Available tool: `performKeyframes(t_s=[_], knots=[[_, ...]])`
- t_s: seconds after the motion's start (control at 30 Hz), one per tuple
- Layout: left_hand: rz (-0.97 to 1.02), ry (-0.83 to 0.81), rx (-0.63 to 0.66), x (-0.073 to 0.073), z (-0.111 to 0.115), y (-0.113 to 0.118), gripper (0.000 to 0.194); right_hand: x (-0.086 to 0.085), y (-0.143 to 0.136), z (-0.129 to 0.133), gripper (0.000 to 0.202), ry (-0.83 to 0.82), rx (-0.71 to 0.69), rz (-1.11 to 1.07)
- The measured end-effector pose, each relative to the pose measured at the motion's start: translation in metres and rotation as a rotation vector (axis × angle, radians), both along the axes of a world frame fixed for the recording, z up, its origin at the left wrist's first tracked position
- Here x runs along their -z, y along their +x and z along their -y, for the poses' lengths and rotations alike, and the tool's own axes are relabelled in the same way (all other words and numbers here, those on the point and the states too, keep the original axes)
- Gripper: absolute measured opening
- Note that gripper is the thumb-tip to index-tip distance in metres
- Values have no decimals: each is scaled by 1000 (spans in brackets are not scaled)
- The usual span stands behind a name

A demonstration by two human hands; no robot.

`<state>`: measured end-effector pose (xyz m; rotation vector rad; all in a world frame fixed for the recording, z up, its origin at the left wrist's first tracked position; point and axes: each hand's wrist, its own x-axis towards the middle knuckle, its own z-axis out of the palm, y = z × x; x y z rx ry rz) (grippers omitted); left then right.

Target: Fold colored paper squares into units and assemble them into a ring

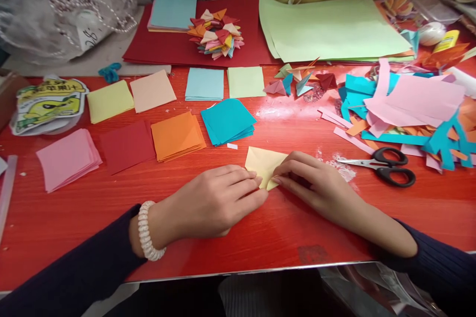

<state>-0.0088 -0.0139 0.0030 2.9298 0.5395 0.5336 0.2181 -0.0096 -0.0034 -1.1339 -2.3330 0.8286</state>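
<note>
A small piece of pale yellow paper [262, 160], partly folded, lies near the front of the red table. My left hand [219, 200] rests on its left side, fingertips pressed together on the paper. From the right, my right hand [316, 181] pinches the paper's lower right part. Both sets of fingers hide some of the folds. Just beyond the paper lie a stack of teal squares [226, 121] and a tiny white scrap [232, 146]. Black-handled scissors [386, 164] lie to the right of my right hand, blades pointing toward it.
Stacks of pink [69, 158], red [128, 146] and orange squares [177, 136] lie left. A folded paper ring [216, 34] sits on red sheets [163, 49] behind. Paper scraps [412, 101] pile up at right. The table edge [253, 272] runs close in front.
</note>
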Motion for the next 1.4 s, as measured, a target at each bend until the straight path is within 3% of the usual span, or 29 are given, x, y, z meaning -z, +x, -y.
performKeyframes(t_s=[0.6,0.77,0.83,0.9,1.0,1.4], knots=[[-41,56,20,-3,-1,1,30,5,-12,5,7,156,92,120],[-38,47,10,-2,-1,1,29,8,2,9,8,221,164,128],[-38,34,6,-1,0,1,28,4,12,10,11,335,65,108],[-38,24,6,-1,0,1,27,-1,21,10,20,422,-150,120],[-38,21,5,-2,0,1,27,-3,27,8,29,477,-329,175],[-34,11,6,-1,-1,0,28,4,37,-6,31,413,-349,251]])
